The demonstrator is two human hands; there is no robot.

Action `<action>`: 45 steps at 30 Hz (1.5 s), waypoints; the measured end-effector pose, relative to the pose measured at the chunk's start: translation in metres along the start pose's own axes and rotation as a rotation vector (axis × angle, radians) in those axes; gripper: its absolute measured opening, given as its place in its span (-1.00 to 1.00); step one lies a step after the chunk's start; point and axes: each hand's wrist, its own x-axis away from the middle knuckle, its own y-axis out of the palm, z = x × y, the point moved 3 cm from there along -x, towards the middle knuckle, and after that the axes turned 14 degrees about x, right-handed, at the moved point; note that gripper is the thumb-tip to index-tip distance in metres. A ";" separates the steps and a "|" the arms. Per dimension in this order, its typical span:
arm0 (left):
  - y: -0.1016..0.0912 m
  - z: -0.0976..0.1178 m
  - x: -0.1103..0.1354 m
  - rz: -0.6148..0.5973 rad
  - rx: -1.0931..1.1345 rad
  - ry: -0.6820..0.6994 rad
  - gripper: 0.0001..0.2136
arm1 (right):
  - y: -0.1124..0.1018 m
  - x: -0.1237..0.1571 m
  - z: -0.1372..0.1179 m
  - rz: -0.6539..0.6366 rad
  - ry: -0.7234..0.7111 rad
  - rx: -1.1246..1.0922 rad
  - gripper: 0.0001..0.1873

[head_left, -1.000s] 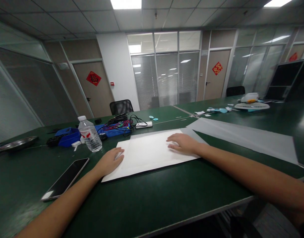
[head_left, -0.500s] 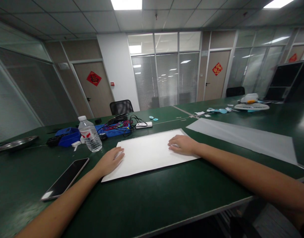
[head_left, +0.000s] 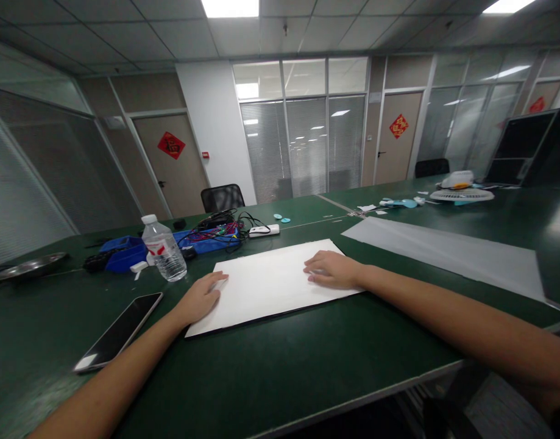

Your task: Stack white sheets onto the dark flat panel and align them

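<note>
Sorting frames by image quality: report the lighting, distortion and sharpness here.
Head view: bright ceiling panel lights evenly; wide-angle lens bends and stretches the frame edges; white sheet nearly washed out; left hand and right hand sharp.

head cam | worn high, facing forward-down | near green table (single view)
</note>
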 end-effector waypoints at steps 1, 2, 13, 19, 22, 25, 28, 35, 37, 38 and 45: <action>0.000 -0.001 0.000 -0.002 0.007 -0.001 -0.41 | 0.000 0.000 0.000 -0.002 -0.004 -0.004 -0.46; 0.000 -0.002 0.000 -0.003 0.014 -0.001 -0.41 | 0.000 0.000 0.000 -0.004 -0.007 -0.008 -0.47; -0.001 0.000 0.001 0.000 0.011 0.022 -0.48 | 0.002 0.002 0.019 0.066 0.069 -0.017 -0.50; 0.001 0.001 0.001 0.002 -0.018 0.040 -0.44 | 0.011 0.043 0.120 -0.007 0.631 0.301 -0.44; 0.001 -0.001 0.001 0.000 -0.030 0.055 -0.44 | 0.019 0.077 0.163 -0.171 0.910 0.347 -0.29; 0.001 -0.002 0.001 0.008 -0.039 0.060 -0.46 | 0.027 0.095 0.184 -0.269 0.981 0.315 -0.34; 0.000 0.000 0.002 0.009 -0.050 0.051 -0.46 | 0.032 0.095 0.190 -0.316 0.967 0.304 -0.43; 0.000 0.008 0.003 0.007 -0.055 0.031 -0.44 | 0.034 0.075 0.177 -0.302 0.916 0.336 -0.52; 0.001 0.009 0.002 0.008 -0.058 0.030 -0.45 | 0.033 0.074 0.172 -0.280 0.919 0.350 -0.55; 0.001 0.009 0.002 0.006 -0.060 0.028 -0.45 | 0.031 0.073 0.169 -0.266 0.922 0.357 -0.57; 0.002 0.008 0.002 -0.004 -0.071 0.017 -0.43 | 0.015 0.070 0.150 -0.140 0.942 0.416 -0.59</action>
